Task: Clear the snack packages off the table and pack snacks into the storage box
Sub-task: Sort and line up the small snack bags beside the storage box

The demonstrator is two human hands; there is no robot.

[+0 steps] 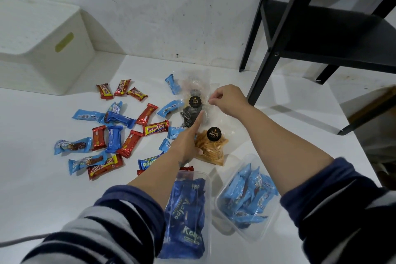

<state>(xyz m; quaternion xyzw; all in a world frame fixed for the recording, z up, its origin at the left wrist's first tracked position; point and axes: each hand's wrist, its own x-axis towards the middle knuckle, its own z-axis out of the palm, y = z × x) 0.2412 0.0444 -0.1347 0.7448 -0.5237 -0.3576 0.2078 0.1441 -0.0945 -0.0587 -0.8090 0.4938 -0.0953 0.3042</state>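
While many red and blue bars (120, 128) lie loose left of the clear cookie bag (194, 100), left hand (188, 139) rests flat-fingered on it. Right hand (227, 97) pinches its edge; near of it, two tubs (246, 197) look partly filled, so packing seems roughly half done.

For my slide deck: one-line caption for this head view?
Right hand pinches the clear swirl-cookie bag while the left hand presses it, among scattered snack bars.

My right hand (227, 98) pinches the edge of the clear cookie bag (194, 100) at twelve o'clock; my left hand (188, 137) lies flat against it, fingers straight, over the orange snack bag (212, 150). Wrapped bars (107, 130) scatter toward ten o'clock.
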